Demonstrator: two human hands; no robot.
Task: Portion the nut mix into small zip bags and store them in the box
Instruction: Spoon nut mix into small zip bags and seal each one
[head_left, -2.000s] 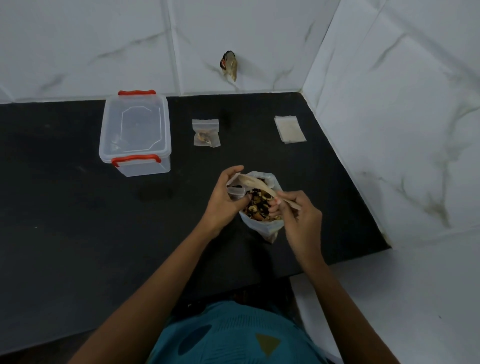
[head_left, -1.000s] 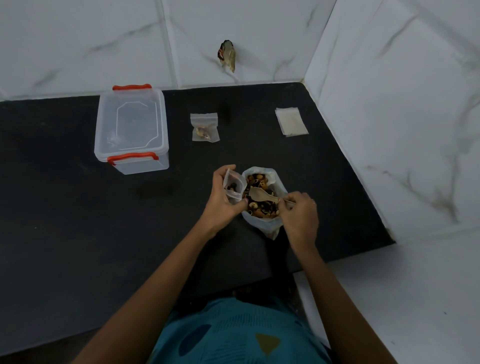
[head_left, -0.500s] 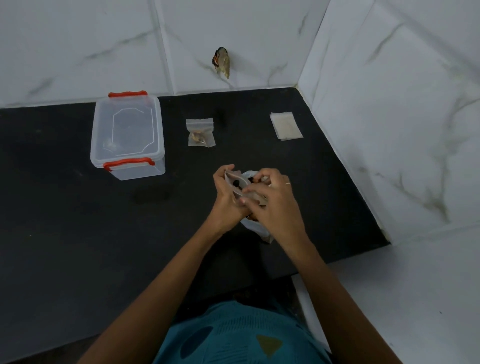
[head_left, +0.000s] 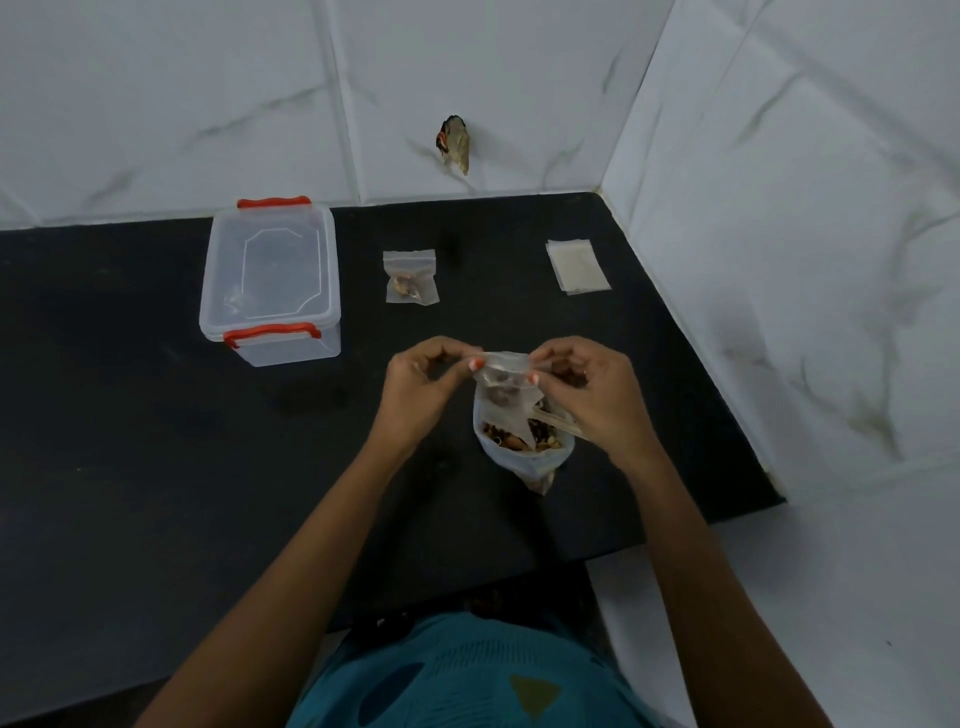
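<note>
The left hand (head_left: 418, 387) and the right hand (head_left: 597, 402) both pinch the top edge of a small zip bag (head_left: 503, 389), one hand at each top corner. The thumb and first finger of each hand are pressed tight on the strip, and the other fingers are curled in. The small zip bag hangs between the hands with a few dark bits inside. Right under it stands the big bag (head_left: 524, 457), open at the top, full of nut mix (head_left: 511, 440). A pale spoon handle (head_left: 558, 420) sticks out of the big bag under the right hand. All this is on a black counter (head_left: 156, 441). Farther back on the left sits the clear box (head_left: 270, 275) with its lid on and red clips. A filled little bag (head_left: 410, 278) lies to its right. A pile of empty bags (head_left: 577, 266) lies near the corner wall.
</note>
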